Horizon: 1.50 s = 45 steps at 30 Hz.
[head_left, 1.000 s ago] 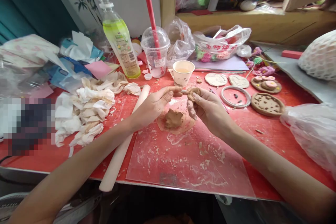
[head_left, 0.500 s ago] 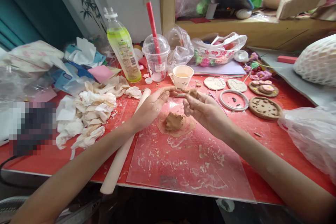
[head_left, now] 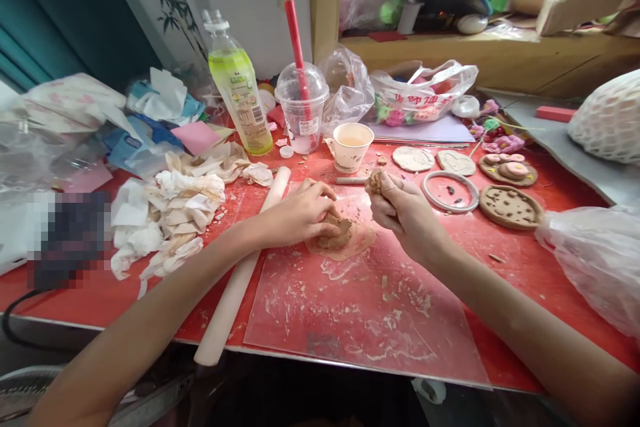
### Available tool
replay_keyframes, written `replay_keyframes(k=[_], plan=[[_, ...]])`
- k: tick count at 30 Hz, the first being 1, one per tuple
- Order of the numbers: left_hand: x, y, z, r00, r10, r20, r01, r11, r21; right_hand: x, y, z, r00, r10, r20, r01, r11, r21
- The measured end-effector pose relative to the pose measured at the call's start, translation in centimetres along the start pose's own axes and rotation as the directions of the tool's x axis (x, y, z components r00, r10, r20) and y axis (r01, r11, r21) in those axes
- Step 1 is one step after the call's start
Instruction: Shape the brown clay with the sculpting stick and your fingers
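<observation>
My left hand (head_left: 306,212) reaches over a lump of brown clay (head_left: 342,232), its bent fingers gripping the lump's left side and top. That lump sits on a smeared patch of wet clay on a clear plastic sheet (head_left: 370,320). My right hand (head_left: 407,210) is closed around a smaller piece of clay (head_left: 373,182), raised above the sheet; part of this piece sticks out past the thumb. Just left of the sheet lies a pale rolling pin (head_left: 235,287), passing beneath my left forearm. Behind the hands are a thin stick (head_left: 351,180) and a paper cup (head_left: 350,150) of cloudy liquid.
Crumpled tissues (head_left: 173,213) are heaped at left. A green drink bottle (head_left: 243,103) and a plastic cup with a red straw (head_left: 303,107) stand behind. On the right are a ring (head_left: 450,209), flat clay discs (head_left: 413,159), a spotted clay round (head_left: 511,207) and a plastic bag (head_left: 595,253).
My left hand has come down from beside my right hand onto the clay lump. My right hand has closed more tightly around its piece of clay. The view has shifted slightly.
</observation>
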<state>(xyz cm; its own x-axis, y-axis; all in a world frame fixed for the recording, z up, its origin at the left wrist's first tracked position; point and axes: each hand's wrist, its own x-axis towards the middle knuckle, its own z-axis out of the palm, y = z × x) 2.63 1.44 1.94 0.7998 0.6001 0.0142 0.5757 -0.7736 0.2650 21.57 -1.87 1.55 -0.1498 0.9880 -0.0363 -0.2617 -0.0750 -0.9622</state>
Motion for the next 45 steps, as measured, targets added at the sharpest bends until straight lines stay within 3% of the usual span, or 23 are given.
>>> replay_keyframes(k=[5, 9, 14, 16, 19, 22, 24, 26, 28, 29, 30, 32, 34, 37, 39, 41, 45], plan=[[-0.3, -0.3, 1.4, 0.986, 0.146, -0.082, -0.103, 0.913, 0.394, -0.4, 0.5, 0.3, 0.996, -0.04, 0.081, 0.047, 0.995, -0.087], [-0.4, -0.4, 1.7, 0.969, 0.22, -0.109, -0.144, 0.869, 0.474, -1.0, 0.5, 0.8, 0.988, -0.038, 0.152, 0.061, 0.986, -0.152], [-0.2, -0.4, 1.7, 0.951, 0.287, -0.115, -0.192, 0.839, 0.509, -0.9, 0.2, 1.0, 0.994, -0.076, 0.076, 0.09, 0.976, -0.198], [-0.1, -0.4, 1.9, 0.937, 0.315, -0.148, -0.188, 0.816, 0.546, -1.1, 0.2, 1.1, 0.982, -0.133, 0.133, 0.174, 0.913, -0.369], [0.2, -0.7, 2.5, 0.911, 0.355, -0.211, -0.187, 0.81, 0.556, -1.7, 0.5, 1.7, 0.928, -0.15, 0.341, 0.34, 0.712, -0.615], [0.5, -1.0, 2.6, 0.912, 0.342, -0.225, -0.193, 0.843, 0.501, -1.9, 0.9, 2.0, 0.895, -0.027, 0.446, 0.381, 0.567, -0.731], [0.6, -1.2, 2.2, 0.918, 0.27, -0.29, -0.139, 0.905, 0.402, -1.8, 1.0, 1.9, 0.886, 0.056, 0.46, 0.362, 0.536, -0.763], [0.5, -1.2, 1.6, 0.871, 0.087, -0.484, -0.001, 0.984, 0.176, -1.7, 0.8, 1.7, 0.87, 0.097, 0.484, 0.337, 0.599, -0.726], [0.4, -1.2, 0.8, 0.753, -0.14, -0.643, 0.088, 0.99, -0.112, -1.5, 0.5, 1.3, 0.863, 0.109, 0.493, 0.262, 0.738, -0.622], [0.3, -1.1, 0.5, 0.71, -0.216, -0.67, 0.082, 0.971, -0.225, -1.5, 0.3, 1.1, 0.865, 0.126, 0.485, 0.194, 0.807, -0.557], [0.2, -1.0, 0.3, 0.699, -0.248, -0.671, 0.052, 0.953, -0.298, -1.4, 0.2, 1.0, 0.866, 0.152, 0.477, 0.114, 0.868, -0.484], [0.0, -0.8, 0.1, 0.747, -0.188, -0.637, -0.05, 0.94, -0.336, -1.1, 0.2, 0.6, 0.846, 0.199, 0.494, -0.041, 0.949, -0.312], [0.0, -0.6, 0.3, 0.809, -0.026, -0.587, -0.167, 0.948, -0.272, -0.7, 0.3, 0.5, 0.826, 0.199, 0.528, -0.152, 0.98, -0.131], [0.1, -0.5, 0.7, 0.833, 0.167, -0.528, -0.281, 0.949, -0.143, -0.3, 0.8, 0.4, 0.866, 0.148, 0.477, -0.201, 0.978, 0.062], [0.1, -0.5, 0.7, 0.835, 0.17, -0.523, -0.286, 0.946, -0.15, -0.1, 1.0, 0.4, 0.913, 0.127, 0.388, -0.171, 0.982, 0.08], [0.0, -0.4, 0.4, 0.862, 0.135, -0.489, -0.294, 0.919, -0.264, -0.2, 1.0, 0.4, 0.931, 0.123, 0.342, -0.13, 0.992, -0.003], [-0.2, -0.1, -0.2, 0.924, -0.043, -0.381, -0.241, 0.707, -0.665, -0.3, 0.6, 0.2, 0.917, 0.128, 0.377, -0.058, 0.98, -0.192]])
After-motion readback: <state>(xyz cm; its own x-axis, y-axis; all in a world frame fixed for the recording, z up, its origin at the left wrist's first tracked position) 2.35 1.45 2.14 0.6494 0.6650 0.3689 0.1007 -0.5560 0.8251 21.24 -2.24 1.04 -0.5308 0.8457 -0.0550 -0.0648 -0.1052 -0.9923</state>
